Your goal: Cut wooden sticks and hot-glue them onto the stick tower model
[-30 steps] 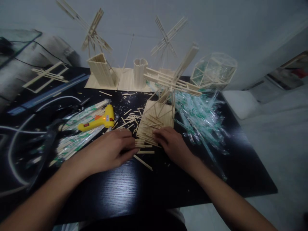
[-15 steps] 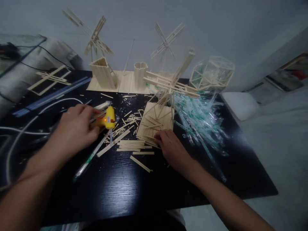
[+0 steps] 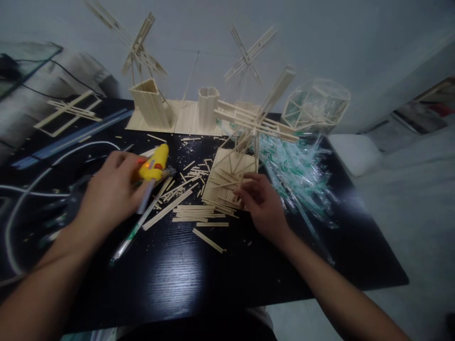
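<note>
My left hand (image 3: 113, 187) is wrapped round the handle of a yellow hot glue gun (image 3: 155, 162), raised above the left side of the dark table. At the right edge of a flat wooden-stick base (image 3: 231, 163), my right hand (image 3: 263, 208) has its fingers curled in a pinch. What lies between those fingertips, if anything, is too small to make out. On the base stands a stick windmill (image 3: 254, 124) with crossed blades, and thin sticks lie over its front part. Just in front, a row of short flat sticks (image 3: 194, 213) lies on the table.
Behind stand a three-sided stick tower (image 3: 151, 104) and a round stick tower (image 3: 208, 109). Crumpled clear and green plastic wrappers (image 3: 295, 166) cover the right side. A white cable (image 3: 21, 199) loops at the left. A wrapped stick frame (image 3: 316, 106) sits at the back right.
The glue gun has lifted and tilted in my left hand, its body turning up and right. My right hand has shifted slightly right and up, its fingers now curled off the sticks.
</note>
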`<move>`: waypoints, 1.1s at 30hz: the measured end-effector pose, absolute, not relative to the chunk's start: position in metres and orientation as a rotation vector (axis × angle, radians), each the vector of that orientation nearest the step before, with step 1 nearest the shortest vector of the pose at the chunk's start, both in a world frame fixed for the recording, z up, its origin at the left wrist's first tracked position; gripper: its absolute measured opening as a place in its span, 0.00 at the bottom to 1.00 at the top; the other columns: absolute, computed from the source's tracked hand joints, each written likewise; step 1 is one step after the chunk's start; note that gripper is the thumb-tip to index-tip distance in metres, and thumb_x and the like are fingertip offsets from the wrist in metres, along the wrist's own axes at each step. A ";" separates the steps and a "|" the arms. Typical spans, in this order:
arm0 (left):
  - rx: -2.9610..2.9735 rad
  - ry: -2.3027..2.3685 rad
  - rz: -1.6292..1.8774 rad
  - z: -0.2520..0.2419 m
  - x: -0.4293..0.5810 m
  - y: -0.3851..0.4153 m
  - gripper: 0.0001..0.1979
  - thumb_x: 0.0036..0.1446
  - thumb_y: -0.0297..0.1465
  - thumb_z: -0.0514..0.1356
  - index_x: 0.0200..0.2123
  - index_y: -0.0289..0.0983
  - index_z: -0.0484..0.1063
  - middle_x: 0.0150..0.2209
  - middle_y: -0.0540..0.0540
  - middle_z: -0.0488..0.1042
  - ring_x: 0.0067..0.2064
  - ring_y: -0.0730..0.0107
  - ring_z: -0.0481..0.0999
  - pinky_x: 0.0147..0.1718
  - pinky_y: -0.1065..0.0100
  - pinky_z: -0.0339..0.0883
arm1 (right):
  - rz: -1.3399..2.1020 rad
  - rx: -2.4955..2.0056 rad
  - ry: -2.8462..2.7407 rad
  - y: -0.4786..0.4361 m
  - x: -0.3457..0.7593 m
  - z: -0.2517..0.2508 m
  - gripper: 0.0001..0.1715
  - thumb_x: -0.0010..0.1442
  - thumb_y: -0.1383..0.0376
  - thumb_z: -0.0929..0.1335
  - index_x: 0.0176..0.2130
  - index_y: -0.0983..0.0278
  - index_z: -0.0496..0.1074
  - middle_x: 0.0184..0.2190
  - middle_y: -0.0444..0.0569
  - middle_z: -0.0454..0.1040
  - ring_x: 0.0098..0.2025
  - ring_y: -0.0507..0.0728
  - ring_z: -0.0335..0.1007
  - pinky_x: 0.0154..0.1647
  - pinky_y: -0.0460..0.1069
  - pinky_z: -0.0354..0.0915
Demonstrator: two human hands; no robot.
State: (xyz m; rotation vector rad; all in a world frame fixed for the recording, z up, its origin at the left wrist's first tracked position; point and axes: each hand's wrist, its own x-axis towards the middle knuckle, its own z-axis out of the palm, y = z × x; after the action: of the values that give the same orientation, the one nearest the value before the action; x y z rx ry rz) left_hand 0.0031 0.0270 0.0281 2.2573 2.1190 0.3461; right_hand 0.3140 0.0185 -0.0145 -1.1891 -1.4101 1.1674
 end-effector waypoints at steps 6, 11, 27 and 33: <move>1.950 1.848 0.711 0.016 0.011 0.017 0.22 0.63 0.50 0.58 0.45 0.37 0.77 0.35 0.45 0.79 0.33 0.63 0.76 0.31 0.67 0.70 | 1.498 -1.093 -1.235 0.019 0.311 -0.008 0.32 0.57 0.59 0.78 0.56 0.55 0.65 0.33 0.40 0.77 0.30 0.54 0.80 0.26 0.47 0.78; 1.817 1.450 0.798 0.006 0.025 0.009 0.15 0.60 0.45 0.63 0.35 0.40 0.81 0.26 0.47 0.79 0.24 0.67 0.75 0.22 0.70 0.68 | 1.606 -1.083 -1.182 0.019 0.311 -0.004 0.33 0.55 0.56 0.78 0.55 0.54 0.65 0.33 0.40 0.77 0.28 0.55 0.82 0.19 0.45 0.76; 1.745 1.251 0.784 0.009 0.028 0.006 0.09 0.60 0.39 0.64 0.34 0.43 0.83 0.17 0.52 0.71 0.17 0.74 0.67 0.15 0.73 0.60 | 1.720 -1.006 -1.175 0.018 0.315 -0.005 0.46 0.50 0.64 0.82 0.62 0.51 0.65 0.36 0.40 0.79 0.35 0.56 0.83 0.42 0.56 0.83; 1.769 1.235 0.788 0.011 0.029 0.007 0.08 0.59 0.38 0.65 0.34 0.43 0.83 0.18 0.52 0.72 0.18 0.74 0.68 0.16 0.74 0.61 | 1.710 -0.991 -1.167 0.017 0.315 -0.008 0.51 0.48 0.67 0.82 0.64 0.49 0.63 0.36 0.38 0.78 0.34 0.54 0.82 0.45 0.55 0.83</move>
State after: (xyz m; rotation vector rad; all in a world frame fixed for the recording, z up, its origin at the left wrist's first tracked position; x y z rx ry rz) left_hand 0.0295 0.0072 0.0107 1.7693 1.2346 0.7877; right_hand 0.3153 0.0173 -0.0079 -0.9912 -1.1667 1.7097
